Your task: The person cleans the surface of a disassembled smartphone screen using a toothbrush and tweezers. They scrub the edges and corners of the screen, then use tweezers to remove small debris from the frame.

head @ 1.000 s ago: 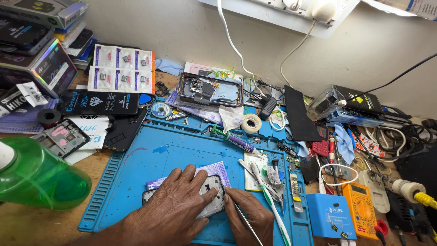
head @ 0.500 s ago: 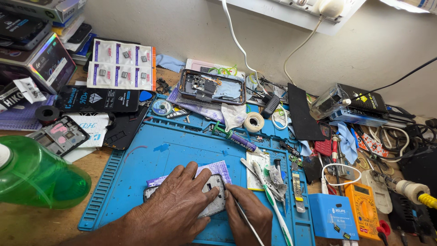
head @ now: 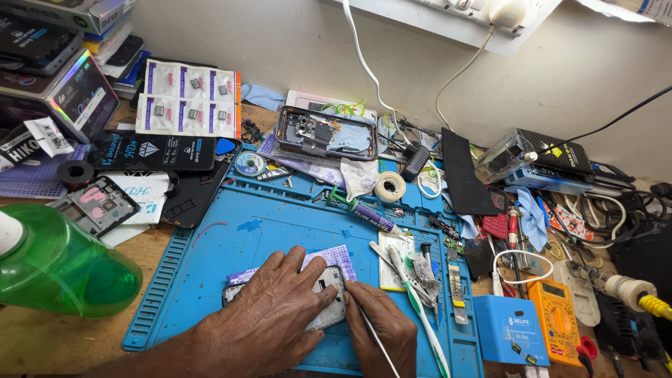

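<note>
Your left hand (head: 269,318) is pressing flat over the small silver-grey phone frame (head: 327,297) – fingers spread, pinning it, not clamped – while your right hand (head: 381,325) is pinching a thin metal probe (head: 378,343) shut between its fingertips, tip at the frame's right edge. The frame is lying at the near edge of the blue silicone repair mat (head: 280,217), on a purple cloth (head: 336,253). It is looking light, thin and fragile – better held by its rims. A green-handled toothbrush (head: 420,315) is lying just beside your right hand.
</note>
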